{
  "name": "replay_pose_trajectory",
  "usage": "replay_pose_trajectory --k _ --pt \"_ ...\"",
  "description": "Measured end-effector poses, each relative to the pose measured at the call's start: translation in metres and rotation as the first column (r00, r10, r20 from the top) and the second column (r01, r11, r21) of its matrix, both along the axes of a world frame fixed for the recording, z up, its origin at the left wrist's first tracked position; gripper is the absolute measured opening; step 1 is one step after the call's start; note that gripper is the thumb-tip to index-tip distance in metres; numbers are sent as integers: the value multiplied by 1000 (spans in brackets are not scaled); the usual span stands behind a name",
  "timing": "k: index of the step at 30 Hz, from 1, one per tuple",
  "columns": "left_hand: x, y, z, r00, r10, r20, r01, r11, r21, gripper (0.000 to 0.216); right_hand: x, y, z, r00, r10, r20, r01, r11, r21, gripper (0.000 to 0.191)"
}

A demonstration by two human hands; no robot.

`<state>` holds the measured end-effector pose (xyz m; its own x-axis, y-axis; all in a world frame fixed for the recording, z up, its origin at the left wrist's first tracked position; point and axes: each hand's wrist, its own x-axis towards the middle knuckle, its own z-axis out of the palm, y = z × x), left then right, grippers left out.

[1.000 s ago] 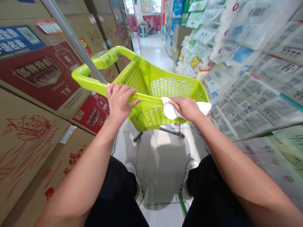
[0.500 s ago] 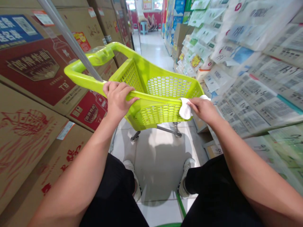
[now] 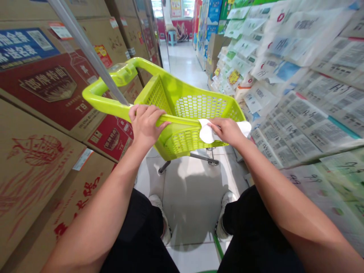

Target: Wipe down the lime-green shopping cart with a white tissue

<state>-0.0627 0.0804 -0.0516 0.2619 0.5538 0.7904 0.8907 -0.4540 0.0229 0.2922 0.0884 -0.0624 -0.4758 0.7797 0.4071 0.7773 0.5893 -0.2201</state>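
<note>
In front of me stands a lime-green plastic shopping cart [image 3: 186, 146], side-on, with its push handle to the left and perforated basket walls. My left hand [image 3: 146, 123] grips the near rim close to the handle end, fingers over the top and thumb along the outside. Farther right on the same rim, my right hand [image 3: 227, 130] is closed on a white cloth [image 3: 207, 133]. The cloth is pressed against the rim and hangs down over the outer wall, with a part sticking out right of the hand. Nothing shows inside the basket.
Stacked cardboard cartons [image 3: 48, 87] line the left, with a grey metal pole [image 3: 88, 49] slanting before them. Packs of tissue paper [image 3: 301, 113] fill the right side. A blue stool [image 3: 172, 38] stands far down the tiled aisle [image 3: 184, 60].
My right hand has slid the white cloth leftward along the rim, closer to my left hand. The left hand keeps its grip on the rim. The whole view has shifted slightly.
</note>
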Motion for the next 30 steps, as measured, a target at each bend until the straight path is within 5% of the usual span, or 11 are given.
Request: replay_pose_trajectory --k 6,11,15,21,24,30 --pt "1 2 1 1000 -5 -1 5 1000 -5 46 50 -2 -6 993 -2 -115 -5 999 -54 53" --pt "13 0 -2 1000 11 8 -11 997 72 35 59 -5 -7 979 -32 -202 11 994 -104 54" --pt "23 -3 -3 1000 23 17 -24 997 79 29 31 -2 -4 986 -4 -166 -8 997 -71 55" --pt "62 -26 3 997 74 10 -74 997 -32 21 -73 -14 16 987 58 -152 -57 998 13 48" --pt "81 -37 5 994 110 25 -107 989 -103 25 -108 -25 30 996 -39 -82 45 997 68 47" --pt "79 -36 4 997 64 37 -58 987 -150 46 -78 -25 28 994 -71 86 65 996 67 56"
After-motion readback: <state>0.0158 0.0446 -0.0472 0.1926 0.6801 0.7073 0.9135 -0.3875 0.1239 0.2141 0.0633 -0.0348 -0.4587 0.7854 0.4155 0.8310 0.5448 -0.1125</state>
